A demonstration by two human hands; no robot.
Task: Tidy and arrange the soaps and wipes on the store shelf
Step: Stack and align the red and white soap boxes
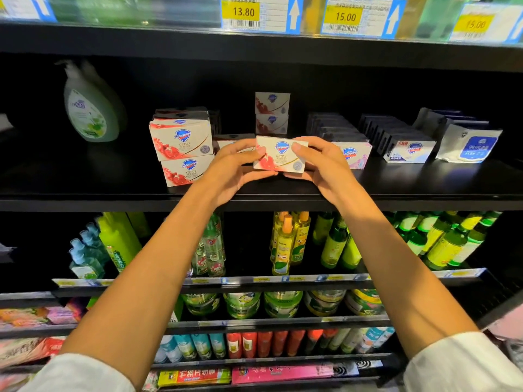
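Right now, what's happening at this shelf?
A person holds one red-and-white Safeguard soap box between both hands, left hand and right hand, just above the front of the black shelf. To its left, two matching boxes sit stacked; to its right stand a pink Safeguard box, a blue-and-white one and a wipes pack.

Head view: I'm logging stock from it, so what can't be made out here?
- Soap box: both ends covered by the left hand and right hand.
- Rightmost price tag: blurred.
- Dark boxes: labels lost in shadow.
- Pump bottle: print blurred.
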